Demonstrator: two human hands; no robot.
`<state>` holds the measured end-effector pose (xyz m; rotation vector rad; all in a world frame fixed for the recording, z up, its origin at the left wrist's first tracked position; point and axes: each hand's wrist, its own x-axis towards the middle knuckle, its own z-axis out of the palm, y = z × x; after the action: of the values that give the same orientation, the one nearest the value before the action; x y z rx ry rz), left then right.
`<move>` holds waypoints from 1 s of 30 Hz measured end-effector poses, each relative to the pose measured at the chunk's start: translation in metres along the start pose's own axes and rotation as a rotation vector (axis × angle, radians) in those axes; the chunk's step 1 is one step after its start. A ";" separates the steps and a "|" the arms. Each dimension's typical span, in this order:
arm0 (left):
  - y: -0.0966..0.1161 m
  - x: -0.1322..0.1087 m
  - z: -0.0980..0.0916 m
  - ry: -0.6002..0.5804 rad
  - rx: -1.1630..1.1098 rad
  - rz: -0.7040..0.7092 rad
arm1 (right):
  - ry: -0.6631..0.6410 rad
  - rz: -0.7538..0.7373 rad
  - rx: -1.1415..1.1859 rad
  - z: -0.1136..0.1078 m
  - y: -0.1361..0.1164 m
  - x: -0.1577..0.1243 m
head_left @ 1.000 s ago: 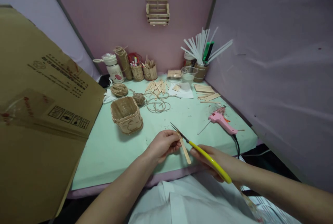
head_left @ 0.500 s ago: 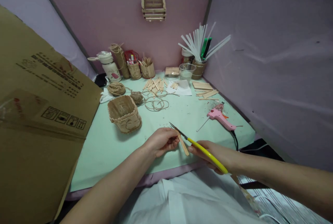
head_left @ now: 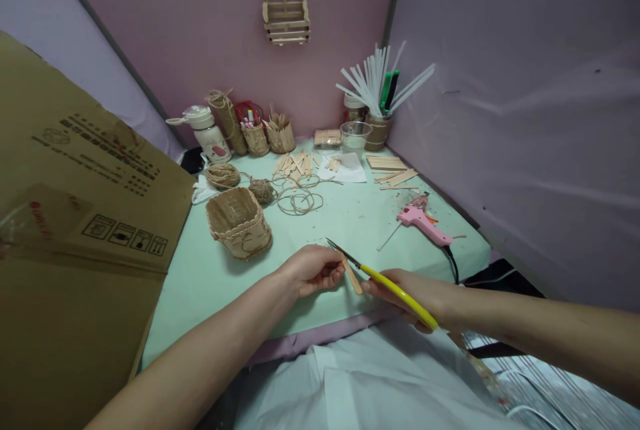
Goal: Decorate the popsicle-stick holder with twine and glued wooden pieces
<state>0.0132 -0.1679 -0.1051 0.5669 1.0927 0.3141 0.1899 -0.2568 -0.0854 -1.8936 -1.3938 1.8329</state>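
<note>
Near the front edge of the table, my left hand (head_left: 323, 270) pinches one end of a flat wooden stick (head_left: 353, 278). My right hand (head_left: 403, 290) is wrapped round the yellow handles of a pair of scissors (head_left: 400, 293). The dark blades cross over the stick close to my left fingertips, with their points toward the back left. The stick's rounded free end slants down toward my right hand. Whether the blades touch the wood cannot be made out.
A woven basket (head_left: 239, 223) stands to the left, with twine balls (head_left: 223, 175) behind it. A pink glue gun (head_left: 425, 225) lies at the right, near wooden sticks (head_left: 387, 163). A cardboard box (head_left: 85, 230) borders the left side. Cups and a bottle (head_left: 210, 137) line the back.
The view has shifted slightly, so the background sits a little further left. Both hands, the stick and the scissors keep nearly the same pose.
</note>
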 end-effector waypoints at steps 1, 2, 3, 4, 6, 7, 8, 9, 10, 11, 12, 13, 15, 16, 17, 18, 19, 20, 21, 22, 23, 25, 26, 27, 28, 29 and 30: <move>0.001 0.000 0.000 0.005 0.011 -0.007 | -0.007 0.004 0.004 0.000 0.000 0.000; 0.001 0.000 0.000 0.008 0.021 -0.015 | -0.013 0.004 0.007 0.001 0.000 0.001; 0.002 0.000 0.000 0.012 0.029 -0.023 | -0.016 0.005 0.009 0.001 -0.001 0.000; 0.003 0.000 0.001 0.017 0.037 -0.031 | -0.017 0.006 0.009 0.002 -0.001 0.000; 0.004 -0.001 0.002 0.026 0.050 -0.040 | -0.016 -0.006 0.008 0.003 -0.003 -0.002; 0.004 -0.001 0.003 0.028 0.056 -0.041 | -0.013 -0.015 0.006 0.003 -0.004 -0.003; 0.005 -0.001 0.004 0.028 0.063 -0.042 | -0.008 -0.022 0.005 0.003 -0.004 -0.003; 0.005 -0.002 0.004 0.028 0.068 -0.041 | -0.003 -0.022 0.006 0.004 -0.003 -0.003; 0.005 -0.002 0.004 0.026 0.075 -0.040 | -0.001 -0.012 0.012 0.004 -0.003 -0.003; 0.005 -0.004 0.003 0.023 0.081 -0.038 | 0.001 0.010 0.022 0.004 -0.001 -0.003; 0.005 -0.005 0.002 0.019 0.088 -0.031 | 0.006 0.036 0.036 0.003 0.000 -0.003; 0.004 -0.007 0.000 0.011 0.093 -0.018 | 0.012 0.059 0.055 0.003 0.001 -0.003; 0.002 -0.012 -0.005 -0.010 0.094 0.028 | 0.018 0.079 0.104 0.003 0.004 -0.006; 0.000 -0.015 -0.008 -0.020 0.086 0.062 | 0.019 0.069 0.138 0.004 0.005 -0.008; -0.003 -0.019 -0.011 -0.025 0.071 0.102 | 0.020 0.048 0.174 0.004 0.006 -0.010; -0.006 -0.022 -0.013 -0.027 0.048 0.148 | 0.021 0.015 0.209 0.005 0.008 -0.012; -0.010 -0.024 -0.014 -0.022 0.014 0.198 | 0.033 -0.030 0.239 0.007 0.009 -0.014; -0.014 -0.026 -0.015 -0.009 -0.030 0.250 | 0.064 -0.085 0.266 0.008 0.010 -0.015; -0.019 -0.027 -0.015 0.008 -0.081 0.301 | 0.111 -0.142 0.289 0.010 0.011 -0.014; -0.024 -0.028 -0.014 0.032 -0.134 0.344 | 0.169 -0.196 0.309 0.011 0.012 -0.013; -0.028 -0.029 -0.013 0.060 -0.183 0.378 | 0.232 -0.239 0.330 0.012 0.013 -0.011; -0.036 -0.028 -0.009 0.110 -0.251 0.420 | 0.335 -0.285 0.372 0.013 0.013 -0.003; -0.039 -0.028 -0.007 0.129 -0.269 0.433 | 0.369 -0.294 0.385 0.013 0.013 0.001; -0.042 -0.027 -0.006 0.142 -0.280 0.442 | 0.394 -0.301 0.393 0.013 0.012 0.005; -0.044 -0.027 -0.004 0.151 -0.286 0.450 | 0.415 -0.308 0.400 0.012 0.011 0.008; -0.046 -0.028 -0.003 0.155 -0.289 0.461 | 0.431 -0.318 0.408 0.012 0.009 0.012; -0.048 -0.028 -0.003 0.156 -0.290 0.470 | 0.446 -0.329 0.416 0.011 0.006 0.014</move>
<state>-0.0031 -0.2205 -0.1127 0.5399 1.0308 0.9236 0.1809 -0.2558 -0.1022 -1.6107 -1.0044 1.3127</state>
